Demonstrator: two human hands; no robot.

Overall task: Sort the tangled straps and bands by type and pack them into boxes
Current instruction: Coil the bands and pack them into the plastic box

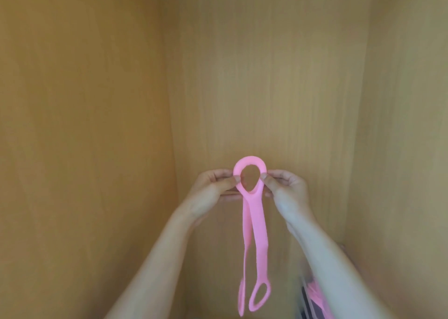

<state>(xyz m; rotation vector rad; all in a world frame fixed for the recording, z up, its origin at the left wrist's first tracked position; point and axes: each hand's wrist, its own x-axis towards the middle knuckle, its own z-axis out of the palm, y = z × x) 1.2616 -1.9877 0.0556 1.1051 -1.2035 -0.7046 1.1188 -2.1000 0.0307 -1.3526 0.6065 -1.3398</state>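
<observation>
Left hand [213, 187] and right hand [286, 189] each pinch one side of the top loop of the pink stretchy rubber band [252, 212], held up before the wooden panel so its looped tails hang free, probably to identify its type

Brightness: moderate, warm, lighter at right.
Shadows: faint, soft-edged.
Blur: soft throughout, worst lower right.
Distortion: mild edge bowing.

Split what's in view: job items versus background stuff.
Job: pink strap, its top loop pinched by left hand and right hand; more pink straps, lower right, partly hidden.
Background: wooden panels; dark object at the bottom edge, too blurred to identify.
</observation>
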